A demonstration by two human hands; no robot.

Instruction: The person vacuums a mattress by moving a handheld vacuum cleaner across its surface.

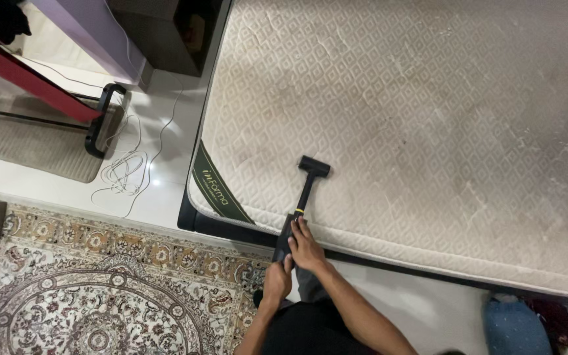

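Both hands hold one black vacuum wand [304, 197]. The right hand [307, 246] is closed around its handle, and the left hand [277, 279] grips the lower end just behind it. Ahead of this grip, the black nozzle [314, 166] rests on the bare quilted mattress [428, 118]. Left of the grip lies a patterned rug [100, 289], and beyond it white cables [123, 171] on the floor

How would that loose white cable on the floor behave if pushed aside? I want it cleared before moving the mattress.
The white cable lies in slack tangled loops on the tiled floor, so it is probably floppy and light. It would likely slide easily, though the loops may snag together.
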